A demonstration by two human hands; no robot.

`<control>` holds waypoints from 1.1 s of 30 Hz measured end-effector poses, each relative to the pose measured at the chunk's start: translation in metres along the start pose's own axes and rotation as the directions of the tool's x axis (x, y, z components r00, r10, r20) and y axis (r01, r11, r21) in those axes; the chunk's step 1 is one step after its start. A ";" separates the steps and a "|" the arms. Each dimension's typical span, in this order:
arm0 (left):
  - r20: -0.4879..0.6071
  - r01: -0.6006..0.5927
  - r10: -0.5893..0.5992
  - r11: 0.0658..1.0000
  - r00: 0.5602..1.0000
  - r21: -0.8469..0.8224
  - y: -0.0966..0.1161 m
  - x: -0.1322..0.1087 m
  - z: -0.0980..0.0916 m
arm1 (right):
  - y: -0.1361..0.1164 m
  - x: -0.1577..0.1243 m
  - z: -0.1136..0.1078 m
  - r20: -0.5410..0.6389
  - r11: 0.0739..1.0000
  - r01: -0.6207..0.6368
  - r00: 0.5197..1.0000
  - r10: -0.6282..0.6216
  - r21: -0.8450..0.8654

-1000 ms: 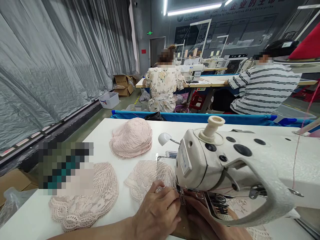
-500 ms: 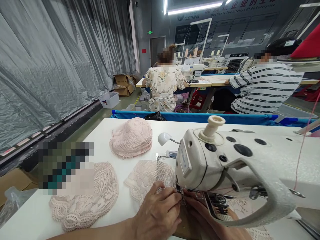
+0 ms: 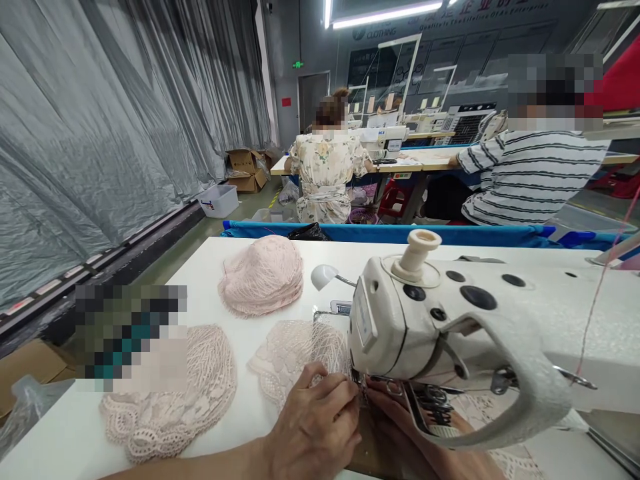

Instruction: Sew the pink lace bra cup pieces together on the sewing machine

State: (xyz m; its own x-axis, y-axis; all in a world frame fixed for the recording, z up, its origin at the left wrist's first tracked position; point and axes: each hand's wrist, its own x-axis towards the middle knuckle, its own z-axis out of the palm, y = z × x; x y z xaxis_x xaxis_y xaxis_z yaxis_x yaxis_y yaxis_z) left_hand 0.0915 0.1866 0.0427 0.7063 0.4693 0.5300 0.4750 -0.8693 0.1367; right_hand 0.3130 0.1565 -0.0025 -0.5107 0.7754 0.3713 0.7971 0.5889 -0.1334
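My left hand (image 3: 316,421) lies curled on a piece of pink lace (image 3: 295,353), its fingertips pinching the lace edge right at the needle of the white sewing machine (image 3: 450,333). My right hand (image 3: 400,427) sits beside it under the machine's arm, mostly hidden, fingers pressed on the same lace near the presser foot. The lace piece spreads out to the left behind the needle.
A stack of pink lace pieces (image 3: 263,275) lies at the table's far side, another pile (image 3: 170,400) at the near left beside a blurred patch. A blue fabric edge (image 3: 380,233) borders the white table (image 3: 210,267). Two people sit at sewing tables beyond.
The view has shifted slightly to the right and down. Both hands stay at the needle, holding the lace with hardly any movement.
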 end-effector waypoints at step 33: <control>0.037 0.016 -0.017 1.000 0.999 0.009 0.005 -0.001 -0.002 | -0.006 0.003 0.011 -0.261 0.988 0.117 0.955 -0.139 -0.097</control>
State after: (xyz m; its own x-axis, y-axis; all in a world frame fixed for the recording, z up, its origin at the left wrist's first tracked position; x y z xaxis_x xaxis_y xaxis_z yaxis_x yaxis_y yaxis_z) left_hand 0.0925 0.1817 0.0446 0.7170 0.4892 0.4967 0.4915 -0.8600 0.1375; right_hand 0.3030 0.1574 -0.0103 -0.5144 0.5997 0.6130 0.7593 0.6508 0.0005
